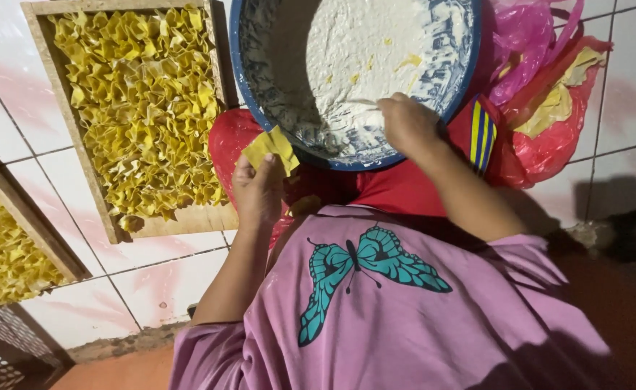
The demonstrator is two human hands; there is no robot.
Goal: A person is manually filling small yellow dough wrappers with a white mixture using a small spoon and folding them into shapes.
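Left hand: my left hand [259, 189] pinches a yellow dumpling wrapper [272, 148] between thumb and fingers, holding it up flat just below the rim of the basin.
Right hand: my right hand [406, 124] is closed around a thin stick or spatula [361, 102], its tip down in the white filling; the fingers are curled, not spread.
Basin: a round blue-rimmed basin [249, 87] sits straight ahead, smeared with pale filling paste [376, 50], much of it scraped thin on the near wall.
Tray: a wooden tray [119, 224] to the left is packed with folded yellow dumplings [141, 108]; a second tray [32, 224] with more shows at the far left edge.
Bags: pink and red plastic bags [549, 79] lie right of the basin, with some yellow wrappers inside.
Floor: everything rests on a white tiled floor [152, 282].
Step, as I read it: scooping a dab of filling while the wrapper waits open.
Next move calls for: carrying a small dab across to the middle of the wrapper, then folding it shut without tearing the thin sheet.
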